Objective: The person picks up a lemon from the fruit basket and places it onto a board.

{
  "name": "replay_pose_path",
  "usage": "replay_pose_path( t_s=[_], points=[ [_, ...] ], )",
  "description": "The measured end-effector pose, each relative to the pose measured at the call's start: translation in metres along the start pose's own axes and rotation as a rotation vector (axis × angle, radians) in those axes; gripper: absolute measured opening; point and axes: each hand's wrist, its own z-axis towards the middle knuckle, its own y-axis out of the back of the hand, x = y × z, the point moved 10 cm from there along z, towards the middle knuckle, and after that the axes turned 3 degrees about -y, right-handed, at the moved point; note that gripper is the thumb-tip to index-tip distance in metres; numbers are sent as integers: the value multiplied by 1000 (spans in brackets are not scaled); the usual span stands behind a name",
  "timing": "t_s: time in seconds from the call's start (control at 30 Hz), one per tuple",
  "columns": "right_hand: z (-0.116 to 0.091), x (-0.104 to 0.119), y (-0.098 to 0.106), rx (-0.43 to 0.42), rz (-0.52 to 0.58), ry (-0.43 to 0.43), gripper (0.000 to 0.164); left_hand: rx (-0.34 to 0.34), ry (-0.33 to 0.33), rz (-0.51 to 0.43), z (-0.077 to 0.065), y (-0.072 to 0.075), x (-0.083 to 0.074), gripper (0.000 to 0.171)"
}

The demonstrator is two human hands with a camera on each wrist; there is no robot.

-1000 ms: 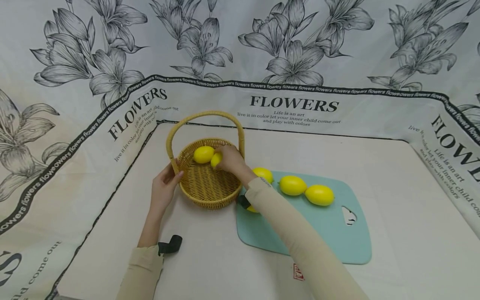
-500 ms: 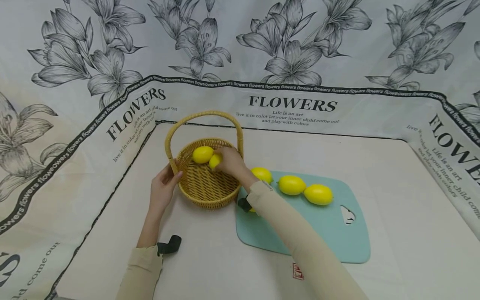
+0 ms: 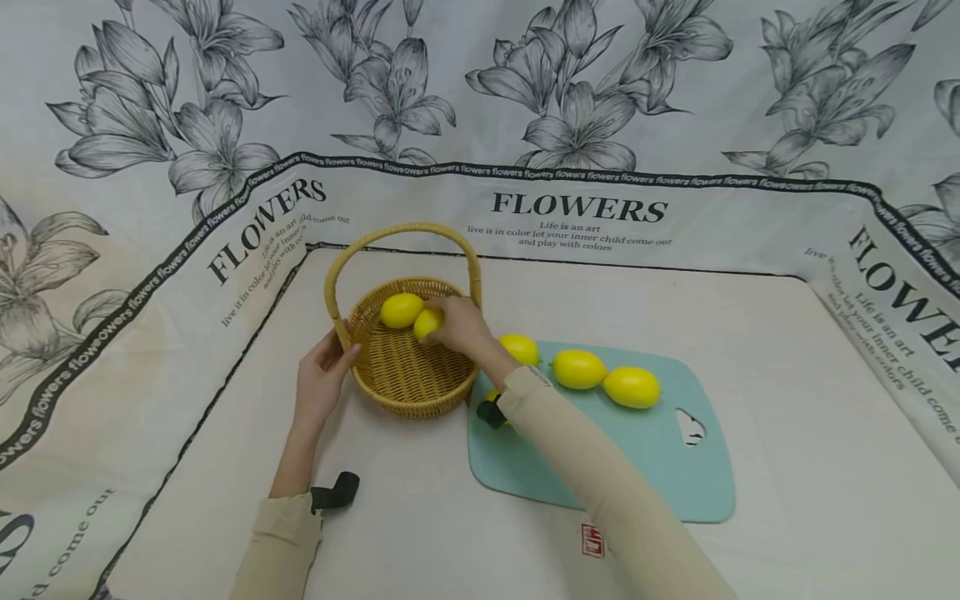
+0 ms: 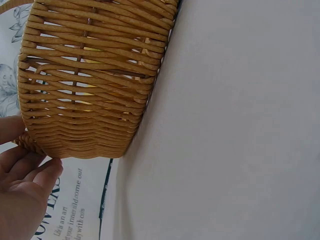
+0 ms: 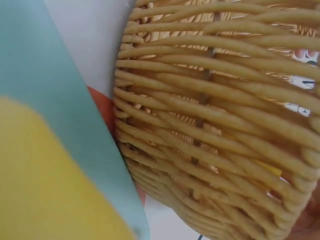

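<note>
A round wicker basket (image 3: 420,408) with a tall arched handle stands on the table. My left hand (image 3: 321,383) grips its left rim at the foot of the handle, fingers outside the weave in the left wrist view (image 4: 30,187). Inside, one yellow lemon (image 3: 401,310) lies against the back wall. My right hand (image 3: 461,325) reaches over the right rim and holds a second lemon (image 3: 427,323) beside the first. In the right wrist view the basket wall (image 5: 200,110) hides most of that hand.
A light blue cutting board (image 3: 630,467) lies right of the basket, close to its side. Several lemons rest along it, including one at its right (image 3: 632,387); my right forearm partly covers others. A flower-printed cloth (image 3: 570,125) rises behind the table.
My right hand has shifted slightly within the basket, and more of its lemon shows now. The whole head view has drifted a little. My left hand keeps its grip on the rim.
</note>
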Motion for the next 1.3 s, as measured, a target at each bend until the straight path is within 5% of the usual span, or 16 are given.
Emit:
replay_pose_path(
  t_s=[0.33,0.63,0.87,1.3],
  points=[
    [-11,8,14,-44,16,73,63,0,23,-13,-1,2,-2,53],
    [-21,13,17,-34,33,74,64,8,38,40,-8,0,-27,52],
    [-28,17,18,-37,45,98,63,-5,55,83,-11,0,-29,50],
    [-44,21,26,-54,59,134,63,17,37,14,-9,-5,-29,51]
  ],
)
